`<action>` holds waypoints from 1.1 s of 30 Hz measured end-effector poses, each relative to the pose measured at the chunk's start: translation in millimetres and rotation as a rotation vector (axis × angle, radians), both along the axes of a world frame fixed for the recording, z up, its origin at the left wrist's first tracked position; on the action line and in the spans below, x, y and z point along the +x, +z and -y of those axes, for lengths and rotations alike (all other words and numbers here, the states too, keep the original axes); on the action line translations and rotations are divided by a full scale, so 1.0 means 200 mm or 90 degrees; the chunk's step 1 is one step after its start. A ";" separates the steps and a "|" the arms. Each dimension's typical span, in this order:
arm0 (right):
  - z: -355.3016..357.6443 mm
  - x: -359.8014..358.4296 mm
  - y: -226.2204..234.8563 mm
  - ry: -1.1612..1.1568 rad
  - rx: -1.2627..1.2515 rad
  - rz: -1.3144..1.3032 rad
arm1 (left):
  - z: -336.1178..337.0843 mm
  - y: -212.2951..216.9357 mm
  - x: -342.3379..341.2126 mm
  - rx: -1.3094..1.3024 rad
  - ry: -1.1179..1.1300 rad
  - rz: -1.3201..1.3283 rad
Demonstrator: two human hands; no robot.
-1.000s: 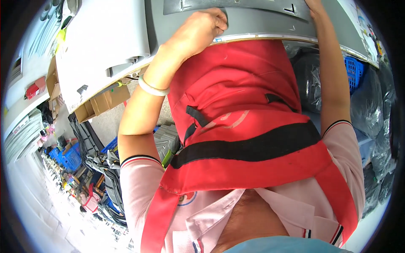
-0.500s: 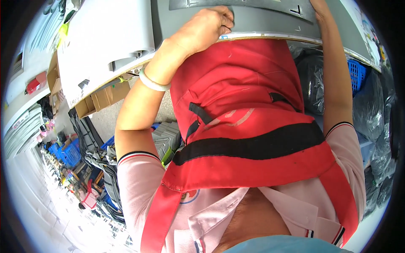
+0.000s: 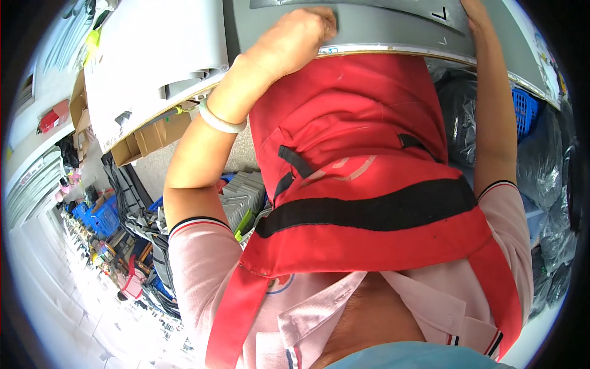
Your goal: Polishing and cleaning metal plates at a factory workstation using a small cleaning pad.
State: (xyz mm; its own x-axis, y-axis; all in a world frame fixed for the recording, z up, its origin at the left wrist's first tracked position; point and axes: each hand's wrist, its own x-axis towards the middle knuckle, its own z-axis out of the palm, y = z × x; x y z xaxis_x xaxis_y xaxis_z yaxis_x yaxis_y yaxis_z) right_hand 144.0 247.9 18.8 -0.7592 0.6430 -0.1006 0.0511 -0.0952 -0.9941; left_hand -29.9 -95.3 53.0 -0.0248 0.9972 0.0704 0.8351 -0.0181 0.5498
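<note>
My left hand (image 3: 299, 35) rests on a smooth grey sheet (image 3: 387, 34) near the table's front edge. Its fingers are curled and closed, and whatever they may hold is hidden beneath them. Beyond it lies a darker grey template-like piece (image 3: 369, 6) with black angle-shaped marks, partly cut off by the top of the picture. At that piece's right end is my right hand (image 3: 476, 15); its fingers run out of view, so their pose does not show.
Left of the grey sheet, a pale sheet with a rolled edge (image 3: 209, 74) covers the table. Cardboard boxes (image 3: 150, 138) sit under the table's left side. Black plastic bags (image 3: 458, 117) and a blue basket (image 3: 523, 112) stand below at right. Grey stacked pieces (image 3: 243, 197) are near my left elbow.
My left hand has shifted slightly up and left, its thumb now less visible. The darker piece and my right hand sit a little farther right in the picture, as the whole view moved slightly.
</note>
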 end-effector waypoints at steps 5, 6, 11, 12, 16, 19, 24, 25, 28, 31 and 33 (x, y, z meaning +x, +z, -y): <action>0.00 0.01 -0.01 0.003 0.042 -0.002 | 0.00 0.05 0.01 -0.067 -0.006 0.050; 0.00 0.01 0.00 0.004 0.042 -0.002 | 0.00 0.06 0.01 -0.067 -0.005 0.049; 0.01 0.00 0.01 -0.004 0.060 0.015 | 0.01 0.07 0.01 -0.038 -0.017 0.003; 0.01 0.01 0.00 -0.005 0.060 0.016 | 0.01 0.06 0.01 -0.038 -0.018 0.004; 0.00 0.01 0.00 -0.009 0.077 0.018 | 0.02 0.01 0.03 -0.006 0.006 -0.077; 0.02 0.01 0.00 -0.010 0.068 0.015 | 0.03 -0.01 0.01 0.025 -0.021 -0.068; 0.02 0.01 0.01 -0.004 0.061 0.014 | 0.02 0.04 0.02 -0.009 -0.005 0.029; 0.04 0.00 0.02 -0.009 0.061 0.017 | 0.03 0.04 0.01 -0.017 0.003 0.032; 0.03 0.00 0.00 -0.017 0.076 0.019 | 0.02 0.05 0.00 -0.029 -0.006 0.023; -0.09 0.03 -0.07 -0.019 0.069 0.022 | 0.01 0.07 0.03 -0.025 -0.018 0.009; -0.11 0.03 -0.10 -0.009 0.040 0.024 | 0.03 0.06 0.04 -0.021 -0.006 0.004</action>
